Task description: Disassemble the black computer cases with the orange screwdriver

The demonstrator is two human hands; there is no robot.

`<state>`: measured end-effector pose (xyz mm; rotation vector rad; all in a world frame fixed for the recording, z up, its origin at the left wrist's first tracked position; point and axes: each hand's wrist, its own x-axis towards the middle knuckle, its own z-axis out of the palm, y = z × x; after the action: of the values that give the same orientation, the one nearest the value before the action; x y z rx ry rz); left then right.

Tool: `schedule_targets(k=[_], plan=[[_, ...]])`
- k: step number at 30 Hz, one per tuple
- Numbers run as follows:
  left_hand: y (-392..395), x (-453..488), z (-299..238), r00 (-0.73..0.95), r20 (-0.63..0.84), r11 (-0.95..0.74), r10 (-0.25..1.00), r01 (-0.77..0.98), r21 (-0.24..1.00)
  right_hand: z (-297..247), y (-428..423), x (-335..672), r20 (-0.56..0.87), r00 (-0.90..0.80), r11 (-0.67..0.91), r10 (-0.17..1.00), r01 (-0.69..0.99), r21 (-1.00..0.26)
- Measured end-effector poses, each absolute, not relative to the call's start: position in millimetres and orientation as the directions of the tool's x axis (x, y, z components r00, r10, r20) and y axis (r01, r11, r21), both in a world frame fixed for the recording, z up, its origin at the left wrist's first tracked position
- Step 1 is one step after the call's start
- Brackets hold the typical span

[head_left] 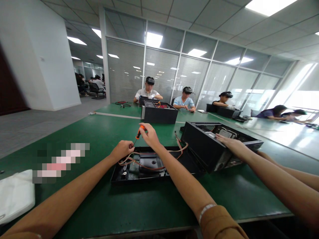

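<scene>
Right hand [149, 133] grips a screwdriver [138, 134] at the black panel [139, 181] on the surface [99, 141]; left hand [123, 148]: hold unclear. Probably light and stiff, the panel suits a rim grip, sparing its delicate wires [127, 162].

one screwdriver [138, 134], one black panel [147, 161], wearer's two hands [123, 148] [151, 135]
</scene>
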<state>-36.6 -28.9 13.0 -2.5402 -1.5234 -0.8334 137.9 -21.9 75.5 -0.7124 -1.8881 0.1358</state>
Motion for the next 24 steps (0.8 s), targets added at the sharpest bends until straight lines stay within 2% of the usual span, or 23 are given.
schedule_targets(k=[8, 13, 24], plan=[[-26, -49, 16, 0.377, 0.461, -0.502, 0.803, 0.845, 0.184, 69, -14, 136, 0.812, -0.256, 0.817, 0.524, 0.419, -0.395], [-28, -50, 20, 0.359, 0.474, -0.490, 0.804, 0.852, 0.185, 65, -14, 135, 0.786, -0.243, 0.792, 0.569, 0.419, -0.444], [-27, -50, 19, 0.368, 0.469, -0.494, 0.803, 0.851, 0.178, 71, -18, 133, 0.815, -0.291, 0.837, 0.501, 0.400, -0.372]])
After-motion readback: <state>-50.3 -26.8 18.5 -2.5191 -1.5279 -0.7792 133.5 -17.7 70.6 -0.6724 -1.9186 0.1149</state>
